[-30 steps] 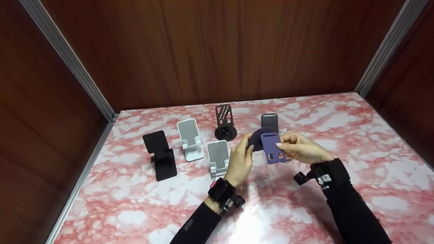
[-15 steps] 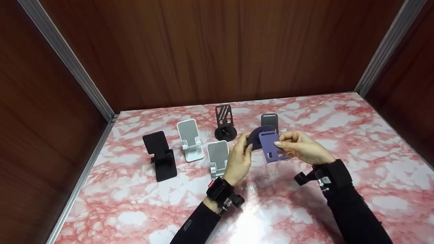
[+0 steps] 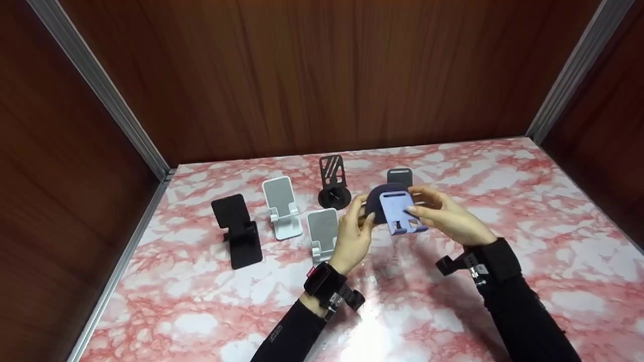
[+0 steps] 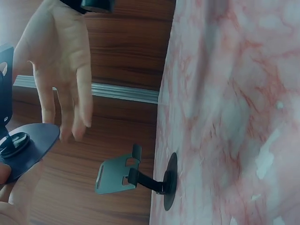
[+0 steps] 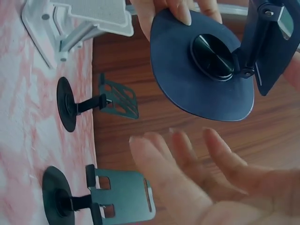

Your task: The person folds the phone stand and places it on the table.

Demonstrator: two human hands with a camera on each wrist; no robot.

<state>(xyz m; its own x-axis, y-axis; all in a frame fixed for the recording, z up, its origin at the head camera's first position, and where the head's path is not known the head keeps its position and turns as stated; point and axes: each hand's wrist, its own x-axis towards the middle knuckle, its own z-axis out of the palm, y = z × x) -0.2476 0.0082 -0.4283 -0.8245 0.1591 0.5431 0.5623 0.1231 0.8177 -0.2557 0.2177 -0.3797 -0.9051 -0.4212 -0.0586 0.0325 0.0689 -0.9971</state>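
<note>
Currently | purple phone stand [image 3: 397, 208]: held up above the marbled table [image 3: 201, 322] | left hand [image 3: 352, 236]: clamped on the stand's round base [image 5: 176, 70] | right hand [image 3: 453, 218]: fingers spread apart, just beside the stand | dark grey phone stand [image 3: 400, 176]: standing on the table, behind the purple one

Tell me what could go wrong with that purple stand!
The purple phone stand might slip: the left hand grips just the edge of its round base, and the right hand, fingers spread, isn't wrapped round it. If lowered, the left hand might knock the nearer white phone stand, which it partly hides in the head view.
</note>
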